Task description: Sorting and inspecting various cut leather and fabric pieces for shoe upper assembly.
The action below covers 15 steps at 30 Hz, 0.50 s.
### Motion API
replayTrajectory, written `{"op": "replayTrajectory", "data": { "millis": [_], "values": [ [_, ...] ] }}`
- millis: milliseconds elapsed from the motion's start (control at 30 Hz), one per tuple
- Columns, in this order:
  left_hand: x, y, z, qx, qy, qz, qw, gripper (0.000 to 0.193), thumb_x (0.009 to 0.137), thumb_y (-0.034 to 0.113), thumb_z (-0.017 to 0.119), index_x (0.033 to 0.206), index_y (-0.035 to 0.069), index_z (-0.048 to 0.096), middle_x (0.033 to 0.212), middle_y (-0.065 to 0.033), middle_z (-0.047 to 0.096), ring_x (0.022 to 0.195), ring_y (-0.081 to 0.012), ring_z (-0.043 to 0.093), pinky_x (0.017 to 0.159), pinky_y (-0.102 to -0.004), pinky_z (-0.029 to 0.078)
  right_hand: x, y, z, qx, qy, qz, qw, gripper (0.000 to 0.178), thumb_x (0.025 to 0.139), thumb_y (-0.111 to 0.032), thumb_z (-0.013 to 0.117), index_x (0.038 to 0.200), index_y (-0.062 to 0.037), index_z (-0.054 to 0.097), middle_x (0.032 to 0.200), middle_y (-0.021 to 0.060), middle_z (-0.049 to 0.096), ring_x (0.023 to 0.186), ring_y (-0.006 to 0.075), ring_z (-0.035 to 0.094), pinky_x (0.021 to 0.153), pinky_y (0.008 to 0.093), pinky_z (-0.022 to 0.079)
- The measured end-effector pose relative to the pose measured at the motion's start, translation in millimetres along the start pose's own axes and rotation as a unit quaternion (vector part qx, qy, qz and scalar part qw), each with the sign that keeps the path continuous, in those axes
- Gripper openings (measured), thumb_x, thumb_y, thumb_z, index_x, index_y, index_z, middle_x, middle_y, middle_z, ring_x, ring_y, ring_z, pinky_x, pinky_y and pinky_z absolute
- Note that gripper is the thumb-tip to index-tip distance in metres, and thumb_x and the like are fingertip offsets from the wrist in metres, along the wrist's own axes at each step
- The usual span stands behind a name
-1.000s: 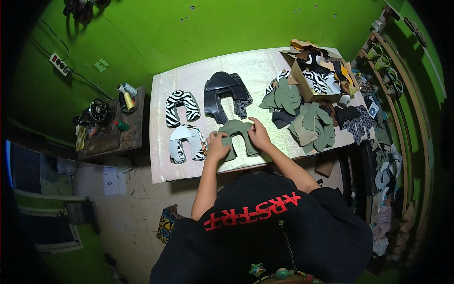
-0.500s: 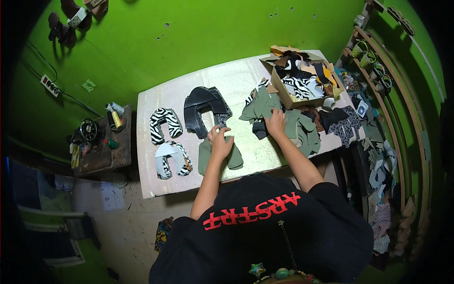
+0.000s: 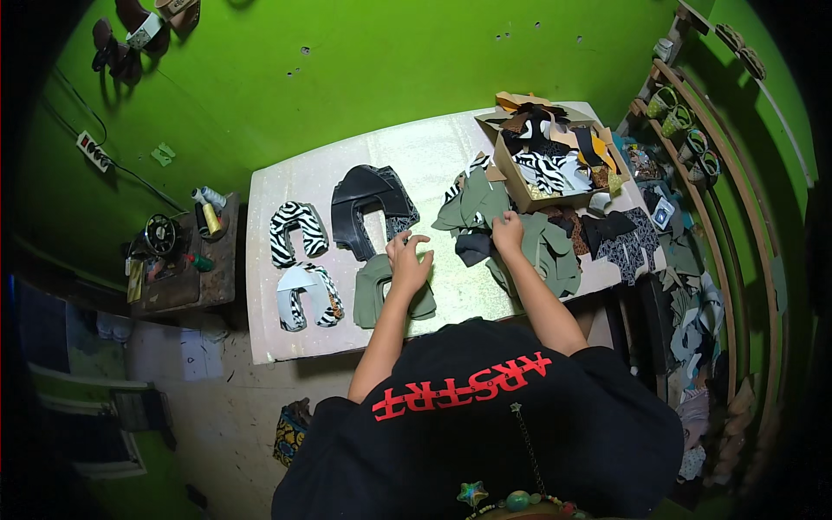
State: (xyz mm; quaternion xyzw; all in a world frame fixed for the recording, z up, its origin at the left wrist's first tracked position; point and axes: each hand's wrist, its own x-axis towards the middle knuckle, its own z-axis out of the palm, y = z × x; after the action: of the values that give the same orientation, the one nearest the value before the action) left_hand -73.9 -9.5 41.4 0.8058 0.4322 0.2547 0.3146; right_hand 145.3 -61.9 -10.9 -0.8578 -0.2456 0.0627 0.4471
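My left hand (image 3: 409,260) hovers with fingers apart above the right side of a U-shaped stack of olive-green cut pieces (image 3: 370,290), holding nothing. At the loose pile of olive-green cut pieces (image 3: 551,251), my right hand (image 3: 508,234) is closed, its fingers pinching an olive-green piece at the pile's edge. Just left of that hand lies a small black piece (image 3: 472,249), with more olive-green pieces (image 3: 482,201) behind it. A U-shaped stack of black pieces (image 3: 354,217) lies beyond my left hand.
Two U-shaped stacks, one zebra-patterned (image 3: 284,234) and one topped with pale pieces (image 3: 297,279), lie at the table's left. A cardboard box (image 3: 555,198) of scraps stands far right. Dark patterned pieces (image 3: 626,243) lie at the right edge. A sewing machine (image 3: 160,234) stands beyond the table's left.
My right hand's fingers, spread over the green pieces before, have drawn together. My left hand has lifted slightly off the green stack. The whole view has shifted a little.
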Motion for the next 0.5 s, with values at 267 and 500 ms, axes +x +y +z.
{"op": "replayTrajectory", "data": {
  "millis": [267, 500],
  "values": [
    [-0.2, 5.7, 1.1, -0.215, -0.143, -0.030, 0.966, 0.036, 0.076, 0.019, 0.065, 0.103, 0.000, 0.053, 0.100, -0.0073, 0.056, 0.077, -0.0100, 0.052, 0.064, -0.0237, 0.044, -50.5, -49.9, -14.4, 0.390, -0.334, 0.214, 0.831, 0.012, 0.078, -0.021, 0.059, 0.086, -0.0135, 0.055, 0.079, -0.0041, 0.056, 0.069, 0.0052, 0.048, 0.057, 0.0197, 0.038],
    [-10.2, -16.2, -19.0, -0.287, -0.133, -0.059, 0.947, 0.019, 0.079, 0.008, 0.059, 0.095, -0.002, 0.055, 0.077, -0.0041, 0.060, 0.066, -0.0072, 0.055, 0.060, -0.0201, 0.044, -88.4, -76.6, -1.0, 0.358, -0.394, 0.164, 0.830, 0.014, 0.078, -0.020, 0.061, 0.086, -0.0097, 0.056, 0.079, -0.0018, 0.056, 0.067, 0.0065, 0.049, 0.056, 0.0223, 0.037]
  ]
}}
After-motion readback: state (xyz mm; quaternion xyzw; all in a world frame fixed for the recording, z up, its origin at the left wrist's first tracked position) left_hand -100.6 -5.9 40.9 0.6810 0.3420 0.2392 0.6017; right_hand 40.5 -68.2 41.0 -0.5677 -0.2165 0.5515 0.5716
